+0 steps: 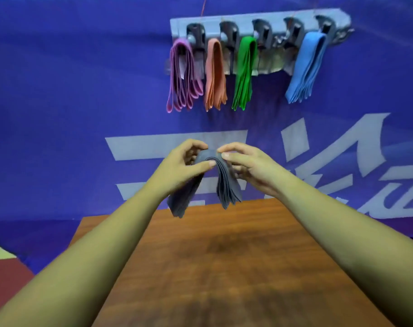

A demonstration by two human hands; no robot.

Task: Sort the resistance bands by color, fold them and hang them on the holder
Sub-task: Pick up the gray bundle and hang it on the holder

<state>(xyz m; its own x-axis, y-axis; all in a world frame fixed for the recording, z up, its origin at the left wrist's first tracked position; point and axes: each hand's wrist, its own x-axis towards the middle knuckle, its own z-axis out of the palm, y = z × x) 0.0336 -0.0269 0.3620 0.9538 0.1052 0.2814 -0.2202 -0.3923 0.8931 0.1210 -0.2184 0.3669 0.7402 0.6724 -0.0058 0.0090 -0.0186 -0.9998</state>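
Observation:
A folded bundle of dark grey bands (225,185) droops in two halves above the far edge of the wooden table. My left hand (184,164) pinches its top fold from the left and my right hand (245,164) pinches it from the right. High on the wall hangs a grey holder (259,20) with several hooks. Purple bands (182,76), orange bands (215,74), green bands (244,72) and blue bands (307,67) hang folded from it. One hook (292,31) between green and blue carries nothing.
The brown wooden table (224,267) stretches below my arms. A blue banner (83,90) with large white lettering covers the wall behind. Red and yellow floor (2,267) shows at the lower left.

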